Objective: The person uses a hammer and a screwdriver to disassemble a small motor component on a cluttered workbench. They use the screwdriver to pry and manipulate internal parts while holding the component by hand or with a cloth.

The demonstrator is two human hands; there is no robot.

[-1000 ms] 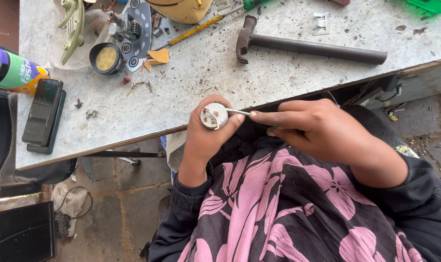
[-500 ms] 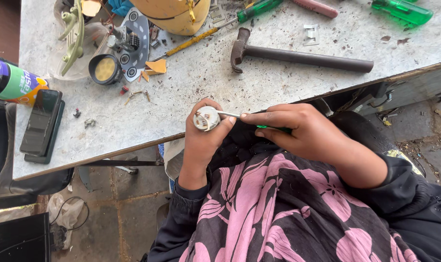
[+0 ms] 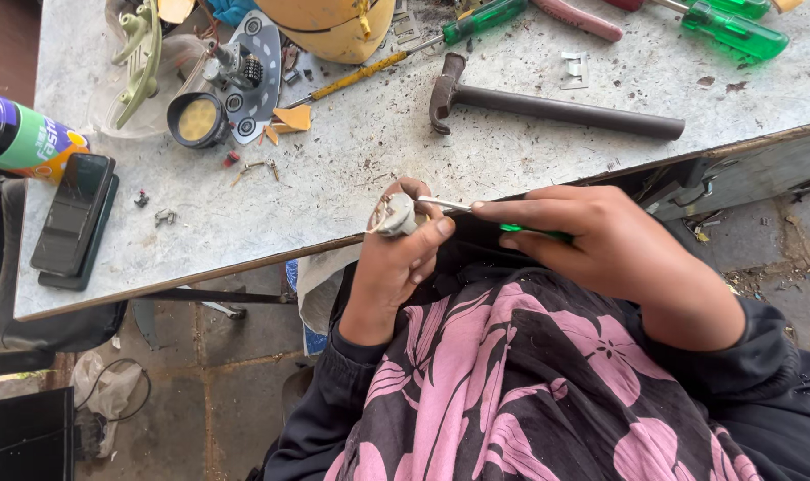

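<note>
A: Head cam, looking straight down. Left hand is curled round a small round whitish fitting, thumb on the near side, fingers wrapped behind it. Closed tight on it.

B: And the right hand?

A: Pinched shut on a thin screwdriver, green handle mostly buried in the palm, metal shaft running left w/ its tip at the fitting. Whether the tip sits in a slot or just touches the face, can't tell, too small from here.

B: Where's the fitting vs. the tabletop?

A: Held in the air just over the near edge, above the person's lap. Not resting on the surface.

B: What else is up there?

A: Dark hammer lying flat, head to the left, just beyond the hands. Far edge: big green screwdriver at right, another w/ a yellow shaft and green grip running under a yellow rounded casing. Left of that, a grey metal plate w/ holes and a small black round cup beside it, yellowish inside.

B: Far left?

A: Black phone lying flat near the left edge, and a colourful bottle on its side just above it. Small screws and orange scraps scattered between cup and hands. Black-and-pink floral top fills the bottom of the view.
</note>
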